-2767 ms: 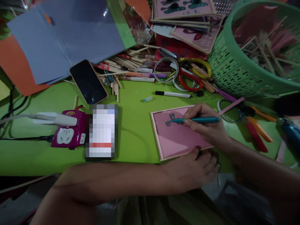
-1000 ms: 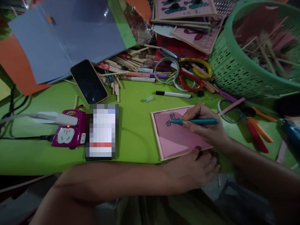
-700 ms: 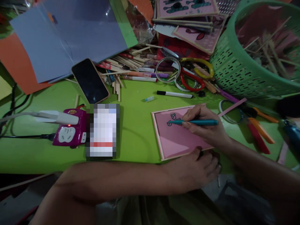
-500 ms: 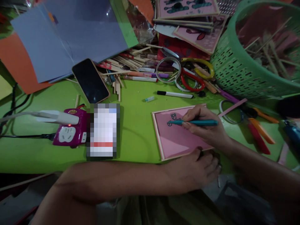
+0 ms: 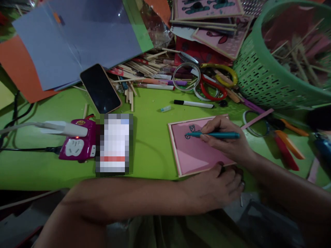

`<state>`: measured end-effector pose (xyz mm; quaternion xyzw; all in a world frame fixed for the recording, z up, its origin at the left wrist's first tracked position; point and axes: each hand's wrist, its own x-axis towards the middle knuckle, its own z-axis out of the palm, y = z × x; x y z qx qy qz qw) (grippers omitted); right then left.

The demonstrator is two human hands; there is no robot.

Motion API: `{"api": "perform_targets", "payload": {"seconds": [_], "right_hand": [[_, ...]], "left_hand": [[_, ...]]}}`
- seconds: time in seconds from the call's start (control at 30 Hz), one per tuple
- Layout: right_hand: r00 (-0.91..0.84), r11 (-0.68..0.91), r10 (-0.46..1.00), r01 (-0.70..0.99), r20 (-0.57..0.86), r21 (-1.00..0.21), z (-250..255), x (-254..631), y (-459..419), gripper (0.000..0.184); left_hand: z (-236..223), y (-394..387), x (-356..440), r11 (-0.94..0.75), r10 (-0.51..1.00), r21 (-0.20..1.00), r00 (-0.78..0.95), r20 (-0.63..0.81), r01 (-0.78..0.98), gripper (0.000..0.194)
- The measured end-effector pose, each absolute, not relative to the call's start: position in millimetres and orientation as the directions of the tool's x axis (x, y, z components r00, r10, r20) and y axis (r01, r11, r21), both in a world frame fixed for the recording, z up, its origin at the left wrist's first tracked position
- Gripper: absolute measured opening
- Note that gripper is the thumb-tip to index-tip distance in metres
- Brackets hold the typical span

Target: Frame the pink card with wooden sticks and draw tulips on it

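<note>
**Light pen (image 5: 224, 135), delicate pink card (image 5: 196, 155)**

Our right hand (image 5: 223, 137) pinches the pen closed between thumb and fingers, its tip at the card's far left part, by the inked flowers (image 5: 191, 128). Our left hand (image 5: 217, 189) lies at the card's near edge, fingers curled; in this dim view we cannot tell how far open its grip is or whether it holds anything. We judge the pen stiff, light and perhaps slippery, best held near the tip; the card seems thin, its stick border (image 5: 173, 150) fragile, best taken by opposite sides, clear of ink.
</note>
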<state>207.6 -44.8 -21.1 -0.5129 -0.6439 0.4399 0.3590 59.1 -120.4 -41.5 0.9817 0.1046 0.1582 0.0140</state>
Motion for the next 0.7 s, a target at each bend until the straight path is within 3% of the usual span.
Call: {"api": "perform_targets", "payload": {"seconds": [0.7], "right_hand": [[-0.268,0.202,0.956,0.325,0.115,-0.924,-28.0,210.8,-45.1,0.014]], "left_hand": [[-39.9,-119.3,58.8,-0.980,0.199,0.047,0.937,0.287,0.194,0.046]]}}
